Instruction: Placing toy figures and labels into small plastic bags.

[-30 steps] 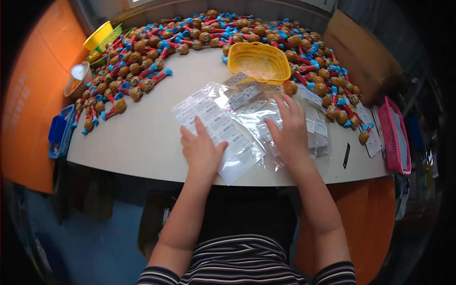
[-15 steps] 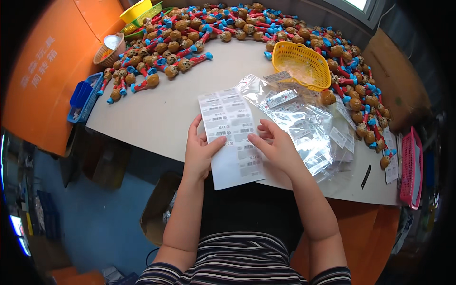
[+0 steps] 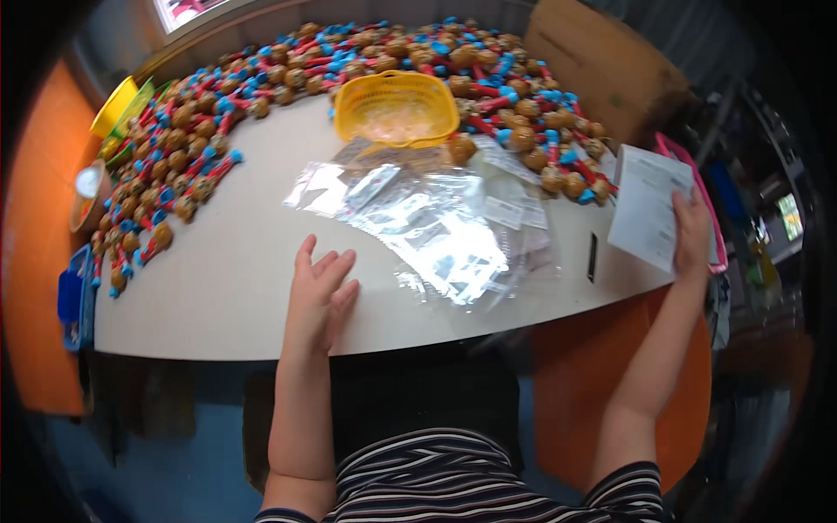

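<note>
White glare on plastic bags (image 3: 436, 234)

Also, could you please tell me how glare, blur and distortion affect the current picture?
Head view: glare whitens the clear plastic bags; head view: the paper in the right hand is blurred; head view: the near edge of the table bows, corners black.

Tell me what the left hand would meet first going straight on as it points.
Probably the left part of the clear plastic bags, lying on the table ahead of the left hand; the hand's height is unclear, so it might pass over them.
</note>
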A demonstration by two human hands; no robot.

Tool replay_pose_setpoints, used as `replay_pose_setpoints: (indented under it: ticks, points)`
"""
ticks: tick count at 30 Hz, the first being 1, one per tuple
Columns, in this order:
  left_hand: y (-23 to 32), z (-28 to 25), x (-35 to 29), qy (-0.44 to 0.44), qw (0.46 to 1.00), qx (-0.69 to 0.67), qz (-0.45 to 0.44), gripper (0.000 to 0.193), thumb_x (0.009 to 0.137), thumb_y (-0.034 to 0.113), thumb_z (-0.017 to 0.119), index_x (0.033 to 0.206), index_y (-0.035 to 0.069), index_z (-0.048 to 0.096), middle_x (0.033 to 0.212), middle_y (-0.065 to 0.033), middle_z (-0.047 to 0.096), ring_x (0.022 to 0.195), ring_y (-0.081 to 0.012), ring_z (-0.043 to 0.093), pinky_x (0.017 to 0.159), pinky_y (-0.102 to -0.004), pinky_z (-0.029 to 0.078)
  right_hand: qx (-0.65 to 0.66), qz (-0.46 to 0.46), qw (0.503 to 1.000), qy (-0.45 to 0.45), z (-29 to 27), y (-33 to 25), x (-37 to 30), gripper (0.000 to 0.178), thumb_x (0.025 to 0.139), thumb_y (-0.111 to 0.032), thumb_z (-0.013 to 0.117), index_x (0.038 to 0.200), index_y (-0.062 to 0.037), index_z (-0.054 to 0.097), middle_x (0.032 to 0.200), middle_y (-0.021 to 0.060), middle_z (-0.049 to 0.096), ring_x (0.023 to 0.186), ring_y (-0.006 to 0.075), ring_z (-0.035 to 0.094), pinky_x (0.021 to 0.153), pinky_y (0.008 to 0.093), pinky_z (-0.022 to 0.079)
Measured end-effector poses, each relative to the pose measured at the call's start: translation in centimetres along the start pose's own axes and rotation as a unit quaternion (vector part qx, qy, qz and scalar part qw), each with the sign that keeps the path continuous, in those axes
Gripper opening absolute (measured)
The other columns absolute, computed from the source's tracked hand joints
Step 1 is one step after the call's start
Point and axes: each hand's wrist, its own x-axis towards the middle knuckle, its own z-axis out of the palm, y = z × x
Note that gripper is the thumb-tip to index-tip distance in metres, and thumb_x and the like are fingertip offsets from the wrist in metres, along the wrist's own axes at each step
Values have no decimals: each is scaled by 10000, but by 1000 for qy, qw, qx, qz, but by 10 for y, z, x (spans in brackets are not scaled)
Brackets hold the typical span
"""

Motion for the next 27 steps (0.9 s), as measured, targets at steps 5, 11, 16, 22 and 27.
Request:
replay_pose_setpoints:
  ticks: [5, 11, 16, 22, 27]
  points:
    - [-4, 30, 19, -10, 996, -80, -37, 836, 838, 225, 701, 1451, -44, 201, 1227, -223, 460, 1090, -252, 518, 896, -456, 470, -322, 157, 934, 8, -79, 148, 29, 512, 871, -174, 667, 1310, 30, 499, 1169, 141, 630, 1012, 185, 600, 875, 322, 475]
    - [-7, 32, 39, -68, 992, -71, -75, 611, 827, 254, 703, 1282, 10, 376, 1246, -260, 437, 1092, -286, 521, 884, -496, 464, -605, -112, 765, 191, 5, 116, -7, 595, 811, -285, 727, 1264, 49, 536, 1146, 249, 615, 1028, 333, 605, 933, 415, 468]
    - [-4, 56, 39, -66, 980, -143, -125, 839, 828, 239, 692, 1443, -34, 191, 1430, -378, 189, 1335, -444, 294, 1075, -686, 118, -290, 152, 935, -134, 116, 47, -34, 655, 831, -416, 715, 1251, 60, 553, 1193, 217, 606, 1014, 261, 611, 896, 351, 472]
    - [-15, 61, 49, -70, 973, -163, -146, 823, 815, 233, 693, 1440, -9, 217, 1435, -326, 222, 1332, -380, 323, 1063, -704, 129, -416, 98, 900, -90, 134, 78, -34, 756, 794, -404, 752, 1301, 94, 494, 1083, 157, 641, 913, 226, 634, 816, 308, 497]
    - [-25, 74, 52, -46, 968, -196, -149, 630, 824, 187, 683, 1325, 17, 340, 1306, -257, 402, 1218, -327, 459, 1028, -607, 309, -273, 168, 944, -82, 119, 88, -40, 680, 795, -264, 768, 1309, 77, 483, 1005, 112, 655, 832, 154, 631, 717, 260, 500]
